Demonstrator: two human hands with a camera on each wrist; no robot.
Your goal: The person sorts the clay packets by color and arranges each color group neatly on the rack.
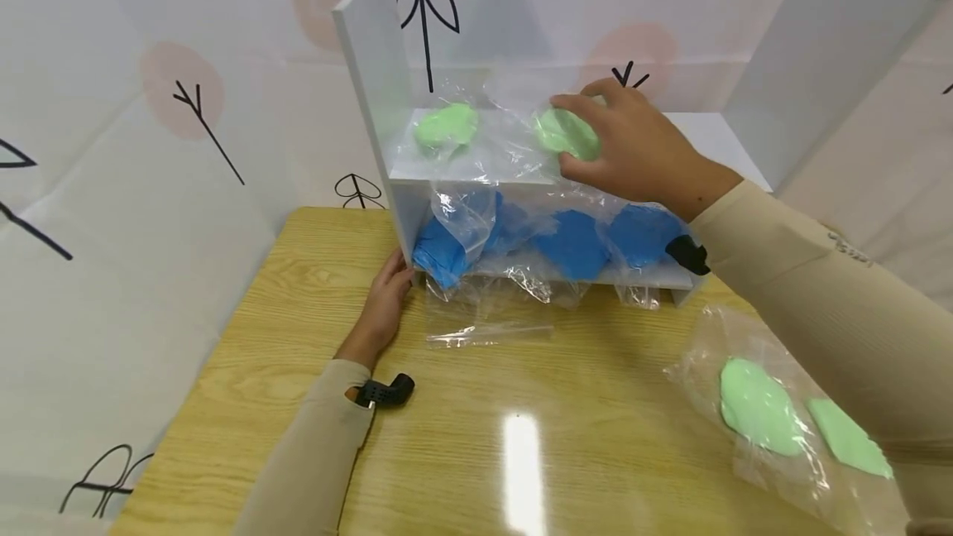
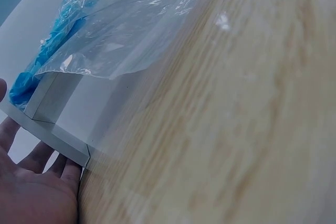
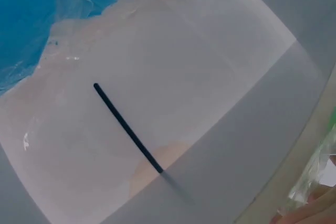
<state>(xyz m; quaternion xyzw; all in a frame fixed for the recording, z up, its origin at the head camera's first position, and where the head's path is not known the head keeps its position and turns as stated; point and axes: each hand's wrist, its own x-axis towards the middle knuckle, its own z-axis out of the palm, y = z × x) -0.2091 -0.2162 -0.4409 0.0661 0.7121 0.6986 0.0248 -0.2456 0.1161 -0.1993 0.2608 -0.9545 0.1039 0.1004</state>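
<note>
A small white shelf unit [image 1: 372,81] stands on the wooden table against the wall. My right hand [image 1: 633,139] is at its upper board, thumb and fingers curled about a light green lump [image 1: 566,132] in a clear plastic bag. Another bagged green lump [image 1: 447,126] lies to the left on that board. Down at the lower left corner, my left hand [image 1: 383,304] holds the unit's side panel. In the left wrist view, fingers [image 2: 37,158] lie behind the panel edge [image 2: 58,142]. Only a little of the right hand [image 3: 310,216] shows in the right wrist view.
Several bagged blue lumps [image 1: 572,245] fill the lower board, their clear bags [image 1: 484,325] hanging over its front edge. Two more bagged pieces lie on the table at right, a green lump [image 1: 759,408] and a green slab [image 1: 849,437]. Patterned cloth [image 1: 223,15] hangs behind.
</note>
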